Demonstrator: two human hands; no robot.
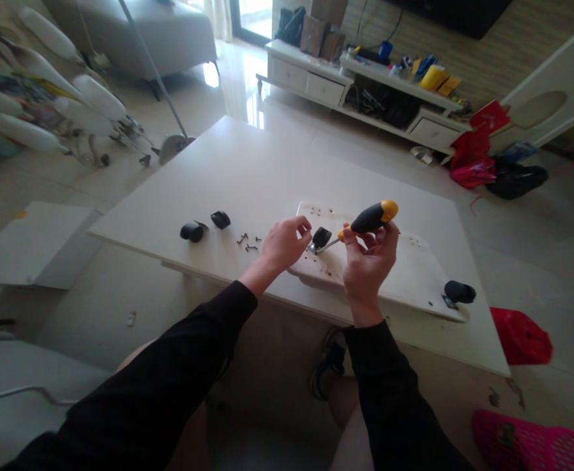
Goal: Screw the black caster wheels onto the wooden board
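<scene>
A screwdriver [368,219] with a black and yellow handle is in my right hand [371,260], its fingers wrapped around the lower handle. The shaft slants down left to the metal plate of a black caster wheel [321,237] on a white board [395,268]. Close to that plate, on its left, is my left hand [286,243], fingers curled in a pinch; whatever lies between the fingertips is hidden. A second caster wheel [459,292] sits at the board's right end. Several small dark screws [246,243] lie left of my left hand, near two loose caster wheels [191,231].
The board rests on a white table [267,163], near its front edge. A red stool [521,336] stands past the right corner, with a pink basket [537,441] below. On the floor at left is a white box [36,245]. A TV cabinet [311,82] stands behind.
</scene>
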